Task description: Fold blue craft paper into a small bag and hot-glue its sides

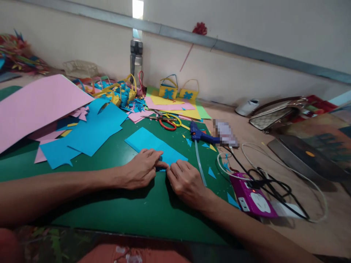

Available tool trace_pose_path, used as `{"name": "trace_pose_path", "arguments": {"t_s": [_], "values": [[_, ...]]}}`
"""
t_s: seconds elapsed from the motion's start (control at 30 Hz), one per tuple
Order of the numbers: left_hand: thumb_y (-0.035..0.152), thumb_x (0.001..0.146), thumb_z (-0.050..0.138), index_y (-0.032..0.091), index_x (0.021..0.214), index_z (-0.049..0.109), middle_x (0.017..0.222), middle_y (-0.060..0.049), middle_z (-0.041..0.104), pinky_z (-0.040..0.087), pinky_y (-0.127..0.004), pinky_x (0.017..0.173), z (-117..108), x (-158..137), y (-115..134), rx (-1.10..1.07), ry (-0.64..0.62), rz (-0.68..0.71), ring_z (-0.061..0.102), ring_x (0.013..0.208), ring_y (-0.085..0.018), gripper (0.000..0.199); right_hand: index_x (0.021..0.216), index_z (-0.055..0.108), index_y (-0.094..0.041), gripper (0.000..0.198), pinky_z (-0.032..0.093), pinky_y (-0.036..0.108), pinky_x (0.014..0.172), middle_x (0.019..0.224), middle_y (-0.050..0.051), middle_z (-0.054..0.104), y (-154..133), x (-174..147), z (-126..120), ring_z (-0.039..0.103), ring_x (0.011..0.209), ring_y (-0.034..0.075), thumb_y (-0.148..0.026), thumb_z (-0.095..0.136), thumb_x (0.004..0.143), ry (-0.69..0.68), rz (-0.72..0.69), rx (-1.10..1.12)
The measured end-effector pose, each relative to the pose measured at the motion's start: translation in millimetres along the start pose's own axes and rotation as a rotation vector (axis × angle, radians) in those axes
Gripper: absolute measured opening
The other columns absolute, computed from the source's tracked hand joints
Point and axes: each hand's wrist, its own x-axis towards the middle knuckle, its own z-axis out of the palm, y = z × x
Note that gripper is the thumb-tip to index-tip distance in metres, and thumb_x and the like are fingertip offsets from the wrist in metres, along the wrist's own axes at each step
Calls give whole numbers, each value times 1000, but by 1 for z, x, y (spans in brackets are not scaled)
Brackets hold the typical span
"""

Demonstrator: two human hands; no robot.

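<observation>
A folded sheet of blue paper (156, 144) lies on the green mat (131, 208) right in front of me. My left hand (141, 168) is closed at its near edge, fingers curled over the paper. Close beside it, my right hand (184, 179) pinches the same edge near the right corner, its fingers bent. The two hands almost touch, and they hide most of the near edge. Just beyond the paper lie scissors with red and yellow handles (168, 127). A blue glue gun (201, 135) with a clear glue stick rests to the right.
Blue sheets (95, 126) and a large pink sheet (41, 106) cover the left. Small yellow paper baskets (168, 91) and a bottle (136, 60) stand by the wall. A purple power strip (253, 197) with tangled cords, a pixelated phone-like object (225, 132) and a handbag (274, 115) are on the right.
</observation>
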Motion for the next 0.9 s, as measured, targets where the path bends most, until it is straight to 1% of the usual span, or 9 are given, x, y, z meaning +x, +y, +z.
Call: {"name": "trace_pose_path", "arguments": {"t_s": [0.1,0.23,0.33,0.5,0.67,0.83,0.9], "values": [[12,77,35,9,119,41,108,-16,55,37,-48,91,-2,1,0,-5,-18,5,47,101,-27,43,65,58,-14,30,26,32,58,61,6,49,-2,2,1,37,62,19,-6,39,86,9,1,26],[12,77,34,10,119,40,108,-14,55,37,-47,91,-4,2,0,-21,-30,-3,46,101,-27,42,66,59,-14,31,28,33,59,63,6,50,-4,3,1,38,64,20,-6,37,87,18,0,48],[12,77,34,13,117,41,104,-12,56,37,-47,90,-5,3,0,-56,-30,2,47,97,-26,41,67,59,-14,32,28,32,59,64,7,51,-6,5,0,38,64,19,-6,36,87,11,7,63],[13,78,34,12,114,43,101,-13,54,37,-47,89,-5,2,0,-44,-29,4,46,97,-26,37,67,59,-14,32,29,31,60,64,6,51,-9,10,1,38,64,18,-7,36,88,19,5,112],[12,77,35,14,113,44,102,-12,55,38,-45,89,-6,2,1,-52,-28,6,47,96,-26,37,65,56,-16,31,28,30,59,62,4,49,-6,6,4,38,62,17,-8,39,90,22,82,142],[10,75,36,14,106,46,95,-11,55,39,-44,84,-3,3,0,-42,-8,16,47,91,-26,33,62,54,-17,32,28,28,59,60,1,47,-1,-2,3,38,60,15,-16,43,92,37,184,220],[9,74,37,14,106,46,94,-10,55,39,-43,83,-2,3,-1,-51,-1,22,47,89,-25,34,62,53,-17,32,28,29,59,59,1,46,2,-3,1,38,60,15,-17,43,92,28,213,200]]}}
